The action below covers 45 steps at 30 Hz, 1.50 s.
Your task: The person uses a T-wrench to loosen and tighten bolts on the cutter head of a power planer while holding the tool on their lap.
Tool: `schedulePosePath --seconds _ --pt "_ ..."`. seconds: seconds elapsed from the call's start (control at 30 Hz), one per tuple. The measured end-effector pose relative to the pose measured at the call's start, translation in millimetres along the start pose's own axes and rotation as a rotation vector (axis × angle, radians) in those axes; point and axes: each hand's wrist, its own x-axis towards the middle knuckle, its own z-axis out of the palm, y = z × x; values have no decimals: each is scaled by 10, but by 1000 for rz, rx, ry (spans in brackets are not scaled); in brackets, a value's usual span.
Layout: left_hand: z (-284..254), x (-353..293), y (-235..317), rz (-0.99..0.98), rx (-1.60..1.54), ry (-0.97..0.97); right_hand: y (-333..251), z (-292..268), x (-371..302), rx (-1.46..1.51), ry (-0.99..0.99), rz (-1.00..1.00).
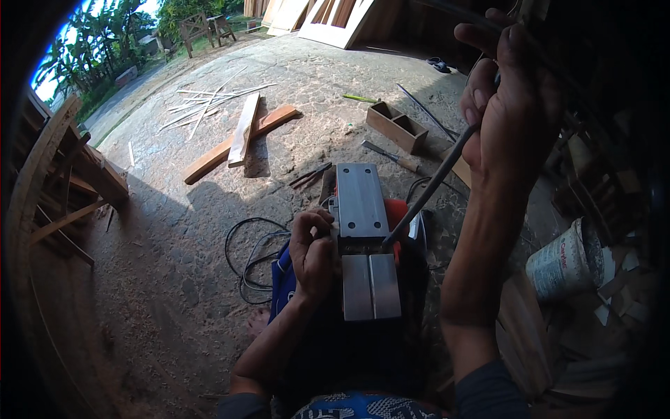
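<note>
An electric hand planer [360, 195] lies upside down over my lap, its two metal sole plates facing up. Between the plates is the dark slot of the cutter. My left hand [312, 251] is closed against the planer's left side with its fingers curled; what lies under the fingertips is partly hidden. Raised at the upper right, my right hand [513, 105] wraps around a long, thin grey metal rod-like tool [436, 183]. The rod slants down to the left, and its lower end meets the right end of the slot. Its upper part is dark behind my fingers.
Pliers [310, 176], a chisel [392, 157] and a divided wooden box [396, 129] lie beyond the planer. Crossed boards [241, 136] and thin strips are farther off. Black cable [234, 255] loops at left. A white bucket [558, 264] and wood offcuts stand at right.
</note>
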Motion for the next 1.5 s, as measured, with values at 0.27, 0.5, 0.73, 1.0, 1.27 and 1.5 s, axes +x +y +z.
schedulePosePath --seconds 0.27,0.5,0.73,1.0,1.27,1.5 --pt "10 2 26 7 25 3 154 -51 -97 -186 -7 -7" --pt "-8 16 -2 40 45 -21 184 -47 -116 -164 21 15" --pt "-15 7 3 15 32 -12 157 309 -206 -246 161 -109" --pt "-98 43 -132 100 104 -27 380 131 -179 -516 -23 -434" --pt "10 42 61 -63 -17 22 154 154 99 -308 -45 -161" --pt "2 210 41 -133 28 20 894 -830 -477 -727 -181 113"
